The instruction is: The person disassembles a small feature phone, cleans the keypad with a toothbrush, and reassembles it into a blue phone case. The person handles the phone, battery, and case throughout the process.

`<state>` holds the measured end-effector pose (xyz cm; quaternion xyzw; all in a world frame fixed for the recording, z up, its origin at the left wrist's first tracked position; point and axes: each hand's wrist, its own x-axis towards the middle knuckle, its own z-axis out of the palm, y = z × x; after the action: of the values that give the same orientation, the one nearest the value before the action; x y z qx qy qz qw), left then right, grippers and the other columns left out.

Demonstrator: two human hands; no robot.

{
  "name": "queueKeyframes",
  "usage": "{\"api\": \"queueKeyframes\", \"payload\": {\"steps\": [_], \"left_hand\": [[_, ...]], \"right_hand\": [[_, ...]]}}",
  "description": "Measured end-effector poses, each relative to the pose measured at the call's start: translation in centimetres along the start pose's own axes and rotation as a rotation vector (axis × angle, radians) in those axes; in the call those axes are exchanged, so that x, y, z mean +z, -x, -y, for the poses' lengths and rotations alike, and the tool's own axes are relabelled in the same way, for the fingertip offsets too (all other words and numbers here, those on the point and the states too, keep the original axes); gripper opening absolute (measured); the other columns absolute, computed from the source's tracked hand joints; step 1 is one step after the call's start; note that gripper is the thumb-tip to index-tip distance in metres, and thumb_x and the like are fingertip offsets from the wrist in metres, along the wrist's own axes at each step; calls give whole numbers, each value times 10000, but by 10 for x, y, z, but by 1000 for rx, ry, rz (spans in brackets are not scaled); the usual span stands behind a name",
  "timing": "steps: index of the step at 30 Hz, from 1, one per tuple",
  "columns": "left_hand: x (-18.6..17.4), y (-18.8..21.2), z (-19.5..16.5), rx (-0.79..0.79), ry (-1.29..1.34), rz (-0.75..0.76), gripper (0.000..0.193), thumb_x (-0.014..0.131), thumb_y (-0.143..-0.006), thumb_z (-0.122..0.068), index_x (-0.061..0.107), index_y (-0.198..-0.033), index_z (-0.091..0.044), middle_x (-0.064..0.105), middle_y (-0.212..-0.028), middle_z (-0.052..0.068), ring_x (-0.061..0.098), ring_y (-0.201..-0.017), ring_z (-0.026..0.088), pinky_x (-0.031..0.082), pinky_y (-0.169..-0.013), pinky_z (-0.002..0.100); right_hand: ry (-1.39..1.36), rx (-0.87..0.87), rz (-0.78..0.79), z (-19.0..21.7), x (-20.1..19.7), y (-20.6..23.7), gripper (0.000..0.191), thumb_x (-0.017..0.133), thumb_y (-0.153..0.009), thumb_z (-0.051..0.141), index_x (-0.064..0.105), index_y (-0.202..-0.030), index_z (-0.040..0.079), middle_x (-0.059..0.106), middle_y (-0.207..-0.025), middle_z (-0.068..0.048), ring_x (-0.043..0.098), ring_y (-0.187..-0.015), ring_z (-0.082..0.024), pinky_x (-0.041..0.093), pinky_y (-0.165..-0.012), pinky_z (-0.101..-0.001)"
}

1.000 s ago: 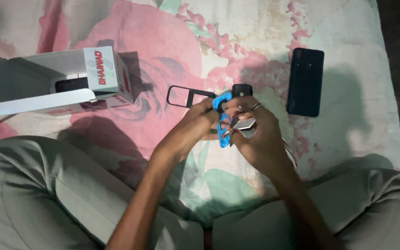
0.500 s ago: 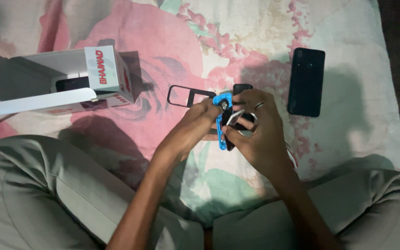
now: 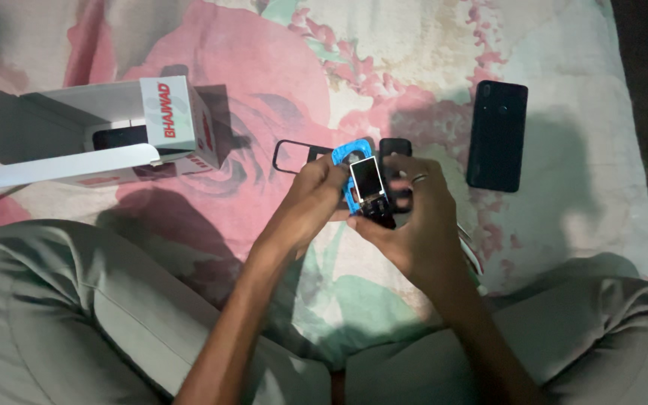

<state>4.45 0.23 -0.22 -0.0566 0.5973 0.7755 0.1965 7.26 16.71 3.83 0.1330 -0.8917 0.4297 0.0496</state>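
Head view, dim light; detail in the shadows is hard to make out. Both forearms are cut off at the lower edge; the left hand (image 3: 310, 196) and right hand (image 3: 412, 225) meet at centre over a floral bedsheet (image 3: 264, 45); each grip is clamped on one small phone body (image 3: 365, 186), blue-framed with a pale screen facing up, held between the two hands above the sheet. Its lower end is hidden by the right fingers; a ring (image 3: 418, 178) shows on one of them. One black phone frame (image 3: 294, 156) lies on the sheet just beyond the left hand, partly hidden by it; one dark smartphone (image 3: 497, 136) lies well apart to the right; one open white carton (image 3: 106, 131) stands to the left, its contents too dark to tell. Two trousered knees fill the bottom.
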Motion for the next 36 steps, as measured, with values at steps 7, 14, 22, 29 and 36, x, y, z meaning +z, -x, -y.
{"api": "queueKeyframes", "payload": {"steps": [7,14,22,29,36], "left_hand": [[1,2,-6,-56,39,-50,432,354,-1034,-195,574,-1374,-43,690,-1159,109,690,-1032,176,616,-935,408],[0,1,-5,-106,102,-25,385,352,-1051,-189,558,-1333,-28,687,-1195,133,698,-1065,215,591,-984,429],[1,4,-5,-27,84,-22,395,314,-1057,-151,431,-1429,-92,584,-1270,132,663,-1066,226,599,-980,448],[0,3,-3,-16,97,-27,361,319,-1052,-101,418,-1398,-88,577,-1292,111,679,-1110,208,597,-1003,430],[-2,2,6,70,61,-21,361,412,-1024,15,447,-1372,-75,599,-1208,93,642,-1079,162,601,-972,377]], "right_hand": [[105,135,71,13,-1,-2,530,888,-674,161,693,-1148,22,727,-782,-85,733,-678,-179,571,-619,-324],[99,188,64,0,-1,-1,367,861,-710,184,731,-1018,32,741,-781,-99,734,-683,-207,575,-633,-335],[269,71,2,-4,-1,3,341,830,-771,186,726,-1047,16,726,-812,-158,726,-737,-304,551,-672,-397],[317,23,21,2,-12,2,337,831,-760,197,724,-1019,10,705,-913,-171,710,-811,-317,548,-717,-415],[512,68,116,2,-11,4,372,802,-799,298,728,-1046,30,699,-905,-168,696,-790,-366,538,-689,-474]]}}
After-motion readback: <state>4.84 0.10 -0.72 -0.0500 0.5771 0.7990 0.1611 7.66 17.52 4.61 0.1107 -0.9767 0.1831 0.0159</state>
